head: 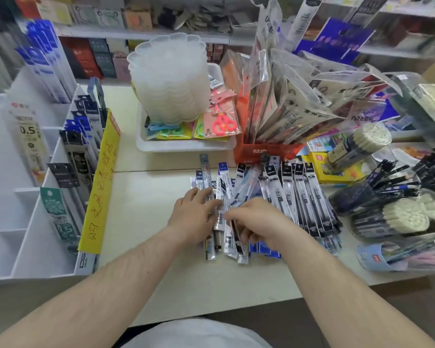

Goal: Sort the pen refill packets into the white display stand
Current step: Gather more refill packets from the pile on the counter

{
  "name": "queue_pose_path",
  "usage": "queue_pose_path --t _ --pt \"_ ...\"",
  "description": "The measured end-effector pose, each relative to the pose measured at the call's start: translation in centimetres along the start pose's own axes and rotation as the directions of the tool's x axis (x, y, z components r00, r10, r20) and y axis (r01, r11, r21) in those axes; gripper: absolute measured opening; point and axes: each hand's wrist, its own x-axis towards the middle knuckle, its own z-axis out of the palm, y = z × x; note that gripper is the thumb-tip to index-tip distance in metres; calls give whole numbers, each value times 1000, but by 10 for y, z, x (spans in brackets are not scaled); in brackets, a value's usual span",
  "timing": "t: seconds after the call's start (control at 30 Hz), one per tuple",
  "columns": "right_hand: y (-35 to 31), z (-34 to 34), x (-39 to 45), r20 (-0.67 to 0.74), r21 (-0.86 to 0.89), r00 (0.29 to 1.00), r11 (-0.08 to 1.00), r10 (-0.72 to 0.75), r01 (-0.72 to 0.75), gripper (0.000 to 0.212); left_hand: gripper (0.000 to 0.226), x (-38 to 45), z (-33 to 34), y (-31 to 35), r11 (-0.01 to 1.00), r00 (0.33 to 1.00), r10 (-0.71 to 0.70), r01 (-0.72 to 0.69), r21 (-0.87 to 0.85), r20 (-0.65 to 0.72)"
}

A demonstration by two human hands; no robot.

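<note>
A loose heap of pen refill packets (294, 194) lies spread across the middle of the cream table (146, 202). My left hand (194, 217) rests on the heap's left side, fingers curled round a few packets (217, 212). Beside it, my right hand (254, 219) curls its fingers round other packets (232, 238) near the heap's front. The white display stand (20, 197) rises in steps at the left, and several of its slots hold hanging refill packets (73, 156).
A yellow handwritten sign (101, 187) leans on the stand's right side. Behind the heap are a white tray (183, 144) with stacked clear dishes and scissors, and an orange box (266, 149) of bagged pens. Pen tubs (399, 209) crowd the right.
</note>
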Motion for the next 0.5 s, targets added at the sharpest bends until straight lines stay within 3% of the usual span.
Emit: queue_pose_path --t 0.13,0.23,0.3,0.37,0.43,0.5 --pt "-1 5 15 60 200 997 979 38 -49 17 46 -6 -1 -2 1000 1000 -6 6 10 12" --pt "-7 17 24 18 307 1000 952 1 -7 16 44 -13 -3 -7 1000 1000 -8 7 12 7" --pt "-14 27 27 -6 228 999 973 -40 41 23 39 -21 -5 -15 999 1000 -30 30 -11 -9" --pt "-20 33 23 14 29 998 998 -58 58 38 37 -29 -7 -26 998 998 -51 50 -38 -33" --pt "-20 27 17 13 -159 999 986 -49 50 46 49 -37 -10 -37 990 991 -89 78 -117 -96" --pt "-16 12 14 -74 -245 996 969 -57 38 47 55 -42 -14 -46 964 964 -161 107 -242 -212"
